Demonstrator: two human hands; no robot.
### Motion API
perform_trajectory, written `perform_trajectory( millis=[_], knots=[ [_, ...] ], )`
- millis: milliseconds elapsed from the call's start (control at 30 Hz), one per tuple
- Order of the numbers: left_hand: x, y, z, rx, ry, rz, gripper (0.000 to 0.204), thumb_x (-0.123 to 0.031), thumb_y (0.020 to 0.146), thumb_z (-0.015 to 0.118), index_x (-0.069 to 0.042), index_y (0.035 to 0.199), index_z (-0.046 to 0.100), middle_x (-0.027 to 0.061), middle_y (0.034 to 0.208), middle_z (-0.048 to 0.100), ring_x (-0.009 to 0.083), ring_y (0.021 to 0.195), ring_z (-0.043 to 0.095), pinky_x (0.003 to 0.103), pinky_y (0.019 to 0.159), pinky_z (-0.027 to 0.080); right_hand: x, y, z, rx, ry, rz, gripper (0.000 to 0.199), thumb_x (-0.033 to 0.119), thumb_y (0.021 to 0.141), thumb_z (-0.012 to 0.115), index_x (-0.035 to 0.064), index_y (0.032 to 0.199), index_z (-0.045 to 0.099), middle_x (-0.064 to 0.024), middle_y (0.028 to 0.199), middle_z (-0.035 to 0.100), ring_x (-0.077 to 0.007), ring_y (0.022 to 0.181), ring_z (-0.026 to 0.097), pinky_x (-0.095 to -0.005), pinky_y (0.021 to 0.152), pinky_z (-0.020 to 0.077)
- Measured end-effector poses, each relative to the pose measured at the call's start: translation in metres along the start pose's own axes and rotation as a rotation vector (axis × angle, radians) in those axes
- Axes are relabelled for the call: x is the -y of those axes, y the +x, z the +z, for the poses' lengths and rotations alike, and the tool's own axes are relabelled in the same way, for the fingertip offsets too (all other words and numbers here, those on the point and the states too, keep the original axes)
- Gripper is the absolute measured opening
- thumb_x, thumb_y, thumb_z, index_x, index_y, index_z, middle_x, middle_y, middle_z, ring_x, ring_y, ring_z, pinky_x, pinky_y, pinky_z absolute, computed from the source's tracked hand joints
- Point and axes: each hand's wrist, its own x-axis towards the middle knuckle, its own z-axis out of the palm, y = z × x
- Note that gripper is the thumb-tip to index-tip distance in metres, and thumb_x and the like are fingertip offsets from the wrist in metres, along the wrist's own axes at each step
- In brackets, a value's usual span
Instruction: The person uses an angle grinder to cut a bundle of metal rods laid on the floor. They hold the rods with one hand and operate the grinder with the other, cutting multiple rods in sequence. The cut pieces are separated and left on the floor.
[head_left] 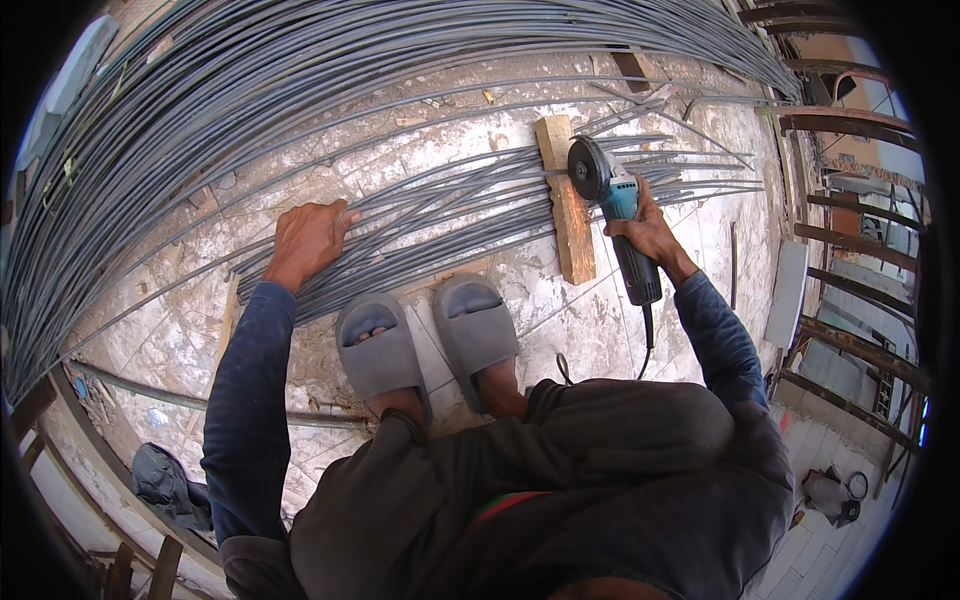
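Observation:
A bundle of thin grey steel rods (440, 210) lies across the floor and over a wooden block (566, 200). My left hand (310, 238) presses flat on the rods at their left end, fingers spread over them. My right hand (648, 232) grips the body of a teal and black angle grinder (612, 200). Its cutting disc (582, 170) sits at the rods just right of the wooden block. My two feet in grey slippers (425, 335) stand on the near edge of the bundle.
A large mass of long steel rods (250, 90) arcs across the far side and left. Rusty metal frames (850, 200) stand at the right. A dark cloth (165, 480) lies at lower left. The grinder's cord (648, 340) trails toward me. The floor is rough, stained concrete.

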Motion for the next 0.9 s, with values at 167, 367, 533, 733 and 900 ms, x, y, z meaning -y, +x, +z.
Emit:
perform_trajectory(
  millis=[167, 367, 533, 733, 900],
  knots=[
    [-0.001, 0.001, 0.001, -0.015, -0.008, 0.007, 0.037, -0.039, 0.1, 0.05, -0.006, 0.094, 0.065, 0.0212, 0.073, 0.064, 0.042, 0.078, 0.063, 0.052, 0.069, 0.045, 0.006, -0.002, 0.0, -0.011, -0.068, 0.029, 0.107, 0.006, 0.065, 0.079, 0.0054, 0.153, 0.018, -0.0165, 0.129, 0.057, -0.0282, 0.118, 0.056, -0.0349, 0.103, 0.0442],
    [-0.002, 0.0, -0.004, -0.018, -0.004, 0.012, 0.035, -0.038, 0.099, 0.052, -0.006, 0.096, 0.066, 0.0215, 0.075, 0.066, 0.0419, 0.08, 0.064, 0.051, 0.071, 0.046, 0.006, -0.004, 0.001, -0.023, -0.091, 0.031, 0.11, 0.008, 0.064, 0.08, 0.0053, 0.154, 0.017, -0.0194, 0.13, 0.056, -0.0311, 0.119, 0.055, -0.0361, 0.104, 0.0436],
    [0.001, 0.001, 0.001, -0.034, -0.029, 0.032, 0.034, -0.037, 0.1, 0.052, -0.006, 0.097, 0.066, 0.0209, 0.077, 0.067, 0.0407, 0.08, 0.065, 0.051, 0.072, 0.046, -0.003, -0.001, 0.004, -0.032, -0.043, 0.029, 0.109, 0.007, 0.065, 0.08, 0.0056, 0.153, 0.016, -0.0202, 0.132, 0.053, -0.0319, 0.121, 0.054, -0.0379, 0.104, 0.0433],
    [0.002, 0.0, 0.0, -0.005, -0.025, 0.02, 0.035, -0.037, 0.101, 0.05, -0.006, 0.098, 0.066, 0.0203, 0.077, 0.067, 0.0398, 0.079, 0.065, 0.05, 0.071, 0.047, 0.001, 0.001, 0.001, -0.025, -0.053, 0.008, 0.108, 0.005, 0.065, 0.079, 0.0064, 0.153, 0.016, -0.0167, 0.128, 0.054, -0.0291, 0.114, 0.055, -0.0378, 0.098, 0.0466],
    [0.003, 0.002, 0.002, -0.006, -0.001, 0.03, 0.037, -0.039, 0.101, 0.049, -0.006, 0.098, 0.066, 0.0201, 0.076, 0.067, 0.0397, 0.077, 0.065, 0.05, 0.07, 0.047, -0.01, 0.008, -0.001, -0.031, -0.021, 0.003, 0.112, 0.008, 0.063, 0.08, 0.0075, 0.155, 0.016, -0.0132, 0.121, 0.057, -0.0261, 0.101, 0.059, -0.0371, 0.086, 0.0532]
  ],
)
